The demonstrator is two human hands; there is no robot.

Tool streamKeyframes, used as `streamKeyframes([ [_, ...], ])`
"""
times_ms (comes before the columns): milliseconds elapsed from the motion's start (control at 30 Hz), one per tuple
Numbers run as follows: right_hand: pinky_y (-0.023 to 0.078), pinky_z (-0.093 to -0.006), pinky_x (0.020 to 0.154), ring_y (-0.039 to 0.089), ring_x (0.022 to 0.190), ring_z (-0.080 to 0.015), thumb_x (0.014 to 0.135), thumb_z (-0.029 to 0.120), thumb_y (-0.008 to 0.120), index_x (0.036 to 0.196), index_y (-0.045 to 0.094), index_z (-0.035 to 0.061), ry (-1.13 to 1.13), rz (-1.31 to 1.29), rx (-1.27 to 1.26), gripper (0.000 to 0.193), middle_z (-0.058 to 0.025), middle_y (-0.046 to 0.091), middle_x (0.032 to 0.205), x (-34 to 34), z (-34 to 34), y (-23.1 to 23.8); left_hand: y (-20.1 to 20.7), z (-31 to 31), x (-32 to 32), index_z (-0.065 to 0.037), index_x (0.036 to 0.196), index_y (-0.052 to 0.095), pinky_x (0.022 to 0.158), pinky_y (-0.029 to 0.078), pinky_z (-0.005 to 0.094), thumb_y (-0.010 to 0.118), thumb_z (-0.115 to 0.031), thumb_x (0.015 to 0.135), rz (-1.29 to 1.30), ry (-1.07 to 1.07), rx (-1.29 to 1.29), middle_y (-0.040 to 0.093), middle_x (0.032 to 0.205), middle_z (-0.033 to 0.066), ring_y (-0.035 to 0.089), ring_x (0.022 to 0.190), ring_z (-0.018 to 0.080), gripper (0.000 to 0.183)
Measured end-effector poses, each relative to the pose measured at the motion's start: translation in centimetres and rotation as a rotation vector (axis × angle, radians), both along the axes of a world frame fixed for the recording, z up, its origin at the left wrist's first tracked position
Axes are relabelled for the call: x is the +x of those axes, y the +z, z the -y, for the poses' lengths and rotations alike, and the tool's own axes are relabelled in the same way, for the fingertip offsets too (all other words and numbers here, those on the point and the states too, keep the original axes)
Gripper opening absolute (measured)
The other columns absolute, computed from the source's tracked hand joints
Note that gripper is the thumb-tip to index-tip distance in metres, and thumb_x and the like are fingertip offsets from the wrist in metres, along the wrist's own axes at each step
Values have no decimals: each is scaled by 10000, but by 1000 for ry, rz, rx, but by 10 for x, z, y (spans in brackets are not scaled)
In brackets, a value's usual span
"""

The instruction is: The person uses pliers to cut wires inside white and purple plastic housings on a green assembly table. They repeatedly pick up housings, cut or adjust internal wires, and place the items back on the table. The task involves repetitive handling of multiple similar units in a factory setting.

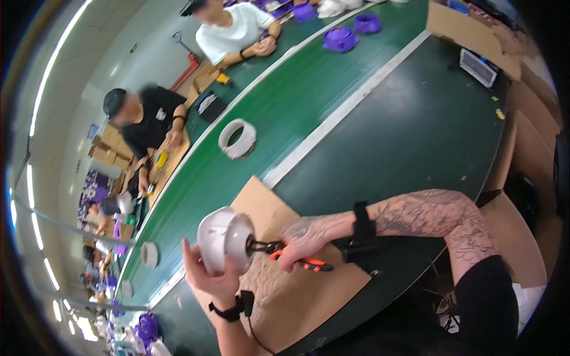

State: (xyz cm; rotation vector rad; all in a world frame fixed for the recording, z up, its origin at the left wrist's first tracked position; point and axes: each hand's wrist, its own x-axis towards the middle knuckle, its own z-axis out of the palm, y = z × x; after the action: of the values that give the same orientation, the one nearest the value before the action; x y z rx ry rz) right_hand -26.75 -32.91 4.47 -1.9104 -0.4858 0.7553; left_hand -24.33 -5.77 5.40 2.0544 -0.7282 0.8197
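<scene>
A white rounded plastic housing (pixel 221 238) rests in my left hand (pixel 208 277), its fingers wrapped round the near and left side. Its open end faces right. My right hand (pixel 301 242) is closed on pliers (pixel 309 264) with red-orange and black handles. The dark jaws reach into or against the opening of the housing; I cannot tell what they grip inside. Both hands are above a cardboard sheet (pixel 285 302) on the dark green table. Black bands circle both wrists, and a cable hangs from the left one.
Beyond the sheet runs a green conveyor belt (pixel 196 190) carrying a white ring-shaped part (pixel 237 137), with purple parts (pixel 340 39) farther along. Two people work across it. A small panel (pixel 478 68) lies at the far right by a cardboard box (pixel 469 32); more cardboard (pixel 516 231) stands right.
</scene>
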Motion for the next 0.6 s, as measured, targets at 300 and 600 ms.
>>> streamKeyframes([
  [300, 559, -468, 734, 709, 805, -426, 671, 356, 724, 953, 607, -75, -221, 474, -171, 528, -255, 684, 784, -35, 5, 25, 24, 31, -20, 44, 1223, 626, 843, 480, 458, 822, -210, 731, 74, 199, 114, 562, 1056, 166, 583, 976, 328, 587],
  [600, 488, -409, 599, 638, 671, -291, 697, 328, 720, 905, 661, -42, -24, 65, 160, 429, -144, 664, 770, -24, -10, 8, 35, 17, -36, 80, 1247, 639, 743, 459, 424, 828, -379, 783, 229, 233, 44, 538, 1010, 144, 549, 914, 307, 680],
])
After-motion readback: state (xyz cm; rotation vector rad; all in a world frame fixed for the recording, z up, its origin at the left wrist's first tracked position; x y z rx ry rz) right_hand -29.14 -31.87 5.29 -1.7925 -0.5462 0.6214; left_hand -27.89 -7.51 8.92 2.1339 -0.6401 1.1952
